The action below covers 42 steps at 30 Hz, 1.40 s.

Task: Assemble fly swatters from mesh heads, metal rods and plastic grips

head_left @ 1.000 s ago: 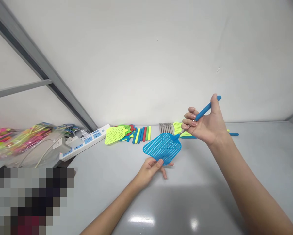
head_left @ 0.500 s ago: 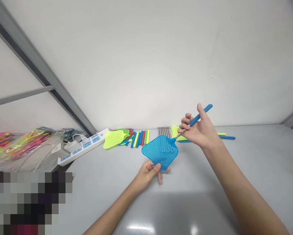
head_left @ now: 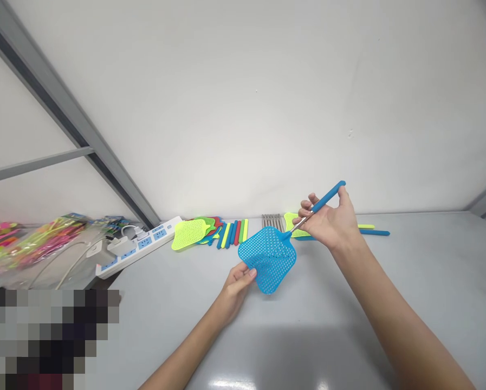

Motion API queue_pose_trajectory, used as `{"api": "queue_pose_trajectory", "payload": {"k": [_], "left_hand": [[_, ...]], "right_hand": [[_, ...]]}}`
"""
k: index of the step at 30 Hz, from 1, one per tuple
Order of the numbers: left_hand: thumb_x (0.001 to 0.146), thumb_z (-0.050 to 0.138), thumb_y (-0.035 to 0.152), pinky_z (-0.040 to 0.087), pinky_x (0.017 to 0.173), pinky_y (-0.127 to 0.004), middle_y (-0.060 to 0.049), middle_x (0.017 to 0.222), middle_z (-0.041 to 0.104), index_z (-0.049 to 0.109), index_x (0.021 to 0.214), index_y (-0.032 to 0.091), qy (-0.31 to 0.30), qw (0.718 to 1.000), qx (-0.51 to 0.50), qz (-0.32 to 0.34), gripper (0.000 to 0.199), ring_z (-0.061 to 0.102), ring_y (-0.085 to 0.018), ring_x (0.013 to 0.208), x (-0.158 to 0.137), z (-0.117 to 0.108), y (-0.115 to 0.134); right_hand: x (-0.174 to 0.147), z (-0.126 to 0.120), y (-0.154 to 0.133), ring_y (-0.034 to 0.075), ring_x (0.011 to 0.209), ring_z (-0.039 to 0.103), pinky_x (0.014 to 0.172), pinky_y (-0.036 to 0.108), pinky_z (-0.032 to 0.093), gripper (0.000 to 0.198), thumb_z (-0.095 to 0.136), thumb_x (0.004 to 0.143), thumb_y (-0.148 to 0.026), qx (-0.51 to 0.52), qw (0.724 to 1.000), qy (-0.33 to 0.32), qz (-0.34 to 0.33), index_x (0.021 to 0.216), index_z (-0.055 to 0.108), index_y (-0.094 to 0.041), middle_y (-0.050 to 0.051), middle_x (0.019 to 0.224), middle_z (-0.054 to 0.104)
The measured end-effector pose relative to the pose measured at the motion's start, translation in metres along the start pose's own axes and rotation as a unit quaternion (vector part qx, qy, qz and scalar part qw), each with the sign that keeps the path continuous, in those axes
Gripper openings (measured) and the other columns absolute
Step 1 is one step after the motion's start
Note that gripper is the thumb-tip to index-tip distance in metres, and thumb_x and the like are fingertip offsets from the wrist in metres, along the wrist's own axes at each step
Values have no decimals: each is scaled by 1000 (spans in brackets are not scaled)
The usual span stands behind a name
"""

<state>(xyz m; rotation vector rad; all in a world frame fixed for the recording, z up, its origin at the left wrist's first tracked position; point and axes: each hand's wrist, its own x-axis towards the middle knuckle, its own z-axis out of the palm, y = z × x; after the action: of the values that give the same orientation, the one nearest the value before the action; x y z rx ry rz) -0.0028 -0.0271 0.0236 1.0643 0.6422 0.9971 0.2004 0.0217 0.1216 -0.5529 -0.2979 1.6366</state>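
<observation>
A: What differs for us from half a second ago?

B: Our left hand (head_left: 231,292) is the clearest change. Back then its thumb sits at the bottom of the mesh, with fingers spread below. Now the thumb lies farther left, on the lower left edge, and the rounded bottom corner hangs free of it. The fingers are partly hidden, but we are pinching that edge.

A: And our right hand (head_left: 332,225)?

B: Our fingers curl around the metal rod (head_left: 300,225), palm turned up, while the blue handle (head_left: 328,196) lies across them. Earlier the handle's end sticks out past our thumb; now our thumb tip is at that end, and the handle is a little lower in view.

A: So where is the blue fly swatter (head_left: 267,257)?

B: In both our hands, raised above the grey table (head_left: 177,292), mesh head toward the left hand, handle slanting up to the right.

A: How does it look to us?

B: The head is bright blue, roughly diamond-shaped with rounded corners, full of small holes, and its surface bows a little. A neck of the same blue meets the thin, shiny rod, and the handle is a smooth, darker blue stick.

A: What lies behind it?

B: We see loose coloured grips (head_left: 232,234) in a row, a bunch of metal rods (head_left: 272,221) to their right, and a yellow-green mesh head (head_left: 291,219) partly covered by our right hand.
</observation>
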Motion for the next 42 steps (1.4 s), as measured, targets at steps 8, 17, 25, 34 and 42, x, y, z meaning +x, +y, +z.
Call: {"api": "queue_pose_trajectory", "payload": {"k": [8, 17, 25, 34, 42], "left_hand": [[78, 47, 22, 34, 84, -32, -9, 104, 58, 53, 107, 15, 24, 998, -65, -2, 30, 52, -20, 95, 3, -4, 4], [79, 45, 21, 36, 81, -32, -9, 106, 57, 53, 108, 15, 44, 997, -58, 11, 30, 52, -21, 95, 5, -8, 5], [77, 50, 23, 32, 88, -32, -10, 121, 47, 54, 107, 16, 70, 997, -34, -11, 31, 46, -22, 105, 7, -9, 3], [79, 46, 31, 32, 86, -34, -12, 109, 55, 52, 109, 12, -55, 995, -61, -57, 36, 48, -24, 102, 2, -4, -3], [81, 39, 39, 32, 87, -36, -14, 109, 55, 51, 111, 10, -112, 977, -142, -111, 43, 48, -25, 102, -1, -1, -2]], "right_hand": [[0, 1, 2, 11, 44, 35, 43, 29, 35, 48, 19, 73, -63, 9, 1000, 3, 4, 69, 40, -20, -1, 59, 38], [4, 0, 2, 10, 41, 33, 41, 26, 33, 45, 23, 74, -61, -6, 1000, -1, -5, 66, 39, -20, -2, 56, 37], [13, -6, -2, 7, 38, 30, 36, 20, 27, 31, 34, 80, -46, -60, 998, 18, -30, 70, 45, -19, -4, 54, 36], [11, 1, 8, 5, 40, 33, 36, 17, 29, 19, 37, 84, -26, -94, 994, -16, -47, 77, 50, -15, -3, 56, 39], [14, -2, 29, 5, 42, 35, 38, 18, 31, 10, 47, 79, -24, -119, 991, -47, -42, 81, 52, -16, -3, 60, 40]]}}
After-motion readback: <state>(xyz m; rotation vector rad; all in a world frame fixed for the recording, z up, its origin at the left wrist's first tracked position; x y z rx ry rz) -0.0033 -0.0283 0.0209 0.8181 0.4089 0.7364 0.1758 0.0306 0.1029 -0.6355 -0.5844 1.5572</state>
